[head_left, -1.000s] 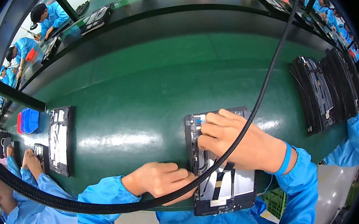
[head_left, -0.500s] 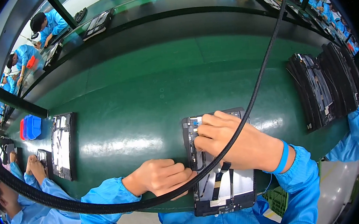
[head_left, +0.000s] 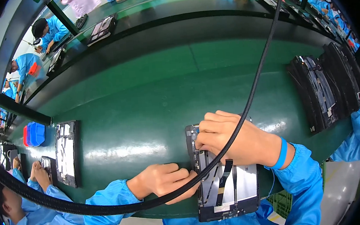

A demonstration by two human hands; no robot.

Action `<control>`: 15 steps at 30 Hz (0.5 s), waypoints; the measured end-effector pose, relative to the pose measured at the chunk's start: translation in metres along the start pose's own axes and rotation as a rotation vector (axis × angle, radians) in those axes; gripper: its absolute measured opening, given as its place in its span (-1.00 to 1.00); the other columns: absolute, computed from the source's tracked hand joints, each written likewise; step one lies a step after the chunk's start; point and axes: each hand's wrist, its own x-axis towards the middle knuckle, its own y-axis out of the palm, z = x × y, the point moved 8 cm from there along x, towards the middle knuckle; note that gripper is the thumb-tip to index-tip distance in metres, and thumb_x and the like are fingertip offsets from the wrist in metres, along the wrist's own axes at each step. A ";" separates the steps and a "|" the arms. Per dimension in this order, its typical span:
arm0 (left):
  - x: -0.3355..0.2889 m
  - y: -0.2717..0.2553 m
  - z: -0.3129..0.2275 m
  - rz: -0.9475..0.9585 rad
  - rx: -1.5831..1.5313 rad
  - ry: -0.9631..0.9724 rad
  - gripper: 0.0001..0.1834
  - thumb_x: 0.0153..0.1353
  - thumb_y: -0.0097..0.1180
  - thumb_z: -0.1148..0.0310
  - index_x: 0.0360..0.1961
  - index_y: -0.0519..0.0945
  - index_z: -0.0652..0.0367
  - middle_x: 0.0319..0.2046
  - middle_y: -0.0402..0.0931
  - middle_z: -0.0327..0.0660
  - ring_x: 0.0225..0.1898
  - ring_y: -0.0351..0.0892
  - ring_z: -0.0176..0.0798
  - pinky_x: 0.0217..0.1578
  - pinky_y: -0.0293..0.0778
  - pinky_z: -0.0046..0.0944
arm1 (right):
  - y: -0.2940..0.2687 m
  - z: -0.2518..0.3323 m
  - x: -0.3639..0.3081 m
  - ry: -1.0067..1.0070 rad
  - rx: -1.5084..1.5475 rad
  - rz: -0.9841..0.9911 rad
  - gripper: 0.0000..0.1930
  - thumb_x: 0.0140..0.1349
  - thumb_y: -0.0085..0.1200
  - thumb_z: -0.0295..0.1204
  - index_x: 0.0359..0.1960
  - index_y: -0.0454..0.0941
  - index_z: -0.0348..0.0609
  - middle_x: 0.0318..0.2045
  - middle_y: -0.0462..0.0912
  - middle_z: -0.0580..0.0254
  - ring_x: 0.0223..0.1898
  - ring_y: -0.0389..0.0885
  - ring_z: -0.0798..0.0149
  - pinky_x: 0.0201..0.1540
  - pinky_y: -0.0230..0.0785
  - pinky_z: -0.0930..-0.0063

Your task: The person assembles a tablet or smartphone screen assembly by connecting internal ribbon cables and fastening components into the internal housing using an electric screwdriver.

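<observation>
An opened tablet point(head_left: 248, 183) lies at the table's near edge, its white inner panel, dark ribbon cables and black frame exposed. My left hand point(head_left: 165, 183) is closed at its left side, the thumb and fingertips pressed together against the frame's edge. Over the upper part of the tablet, my right hand point(head_left: 227, 136) bends down with its fingers curled together. Whatever those fingertips pinch is hidden beneath the hand. A blue band point(head_left: 282, 154) circles my right wrist, and a thin cord runs down from it.
A thick black braided cable point(head_left: 253, 93) arcs across the view, in front of my hands. Another opened tablet point(head_left: 67, 154) and blue and red bins point(head_left: 35, 133) are on the left, beside a co-worker point(head_left: 48, 218). Dark tablet parts point(head_left: 315, 94) stand stacked at right.
The view has shifted a little, so the table's contents sit slightly lower. My right hand stays over the tablet's upper part, fingers still curled. A figure in pink clothing appears at the top left.
</observation>
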 end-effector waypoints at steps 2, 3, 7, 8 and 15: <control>-0.001 0.001 0.005 -0.002 -0.043 -0.035 -0.83 0.16 0.32 0.34 -0.21 0.77 0.08 -0.25 0.72 -0.35 -0.48 0.53 -0.50 -0.51 0.42 -0.49 | -0.001 -0.003 0.003 0.014 -0.007 -0.039 -0.90 0.24 0.34 -0.52 -0.25 0.68 -0.12 -0.28 0.59 0.27 -0.17 0.59 0.09 -0.06 0.50 0.18; 0.003 -0.001 0.008 0.008 -0.072 -0.065 -0.81 0.13 0.34 0.34 -0.21 0.77 0.08 -0.25 0.72 -0.35 -0.50 0.52 -0.50 -0.53 0.42 -0.48 | -0.003 -0.003 0.003 0.011 -0.009 -0.049 -0.90 0.24 0.34 -0.52 -0.25 0.68 -0.12 -0.28 0.59 0.27 -0.17 0.59 0.09 -0.06 0.50 0.18; 0.011 -0.003 0.021 -0.036 -0.128 -0.076 -0.79 0.04 0.45 0.36 -0.35 0.73 0.25 -0.26 0.68 -0.25 -0.49 0.45 -0.34 -0.58 0.31 -0.33 | -0.009 -0.002 0.003 0.003 -0.020 -0.077 -0.89 0.22 0.35 -0.54 -0.24 0.69 -0.14 -0.28 0.60 0.27 -0.17 0.60 0.09 -0.07 0.51 0.19; 0.010 -0.003 0.023 -0.036 -0.129 -0.073 -0.79 0.04 0.45 0.36 -0.35 0.73 0.25 -0.26 0.68 -0.25 -0.49 0.45 -0.34 -0.58 0.31 -0.33 | -0.010 -0.002 0.004 0.007 -0.031 -0.074 -0.89 0.21 0.35 -0.54 -0.24 0.70 -0.14 -0.28 0.60 0.26 -0.17 0.60 0.09 -0.07 0.52 0.20; 0.008 -0.001 0.025 -0.043 -0.176 -0.044 -0.75 -0.02 0.46 0.36 -0.34 0.73 0.26 -0.27 0.68 -0.24 -0.48 0.48 -0.33 -0.57 0.35 -0.34 | -0.006 -0.004 0.003 -0.016 0.072 -0.121 -0.85 0.09 0.28 -0.61 -0.30 0.61 -0.20 -0.28 0.56 0.14 -0.14 0.58 -0.01 -0.08 0.51 0.10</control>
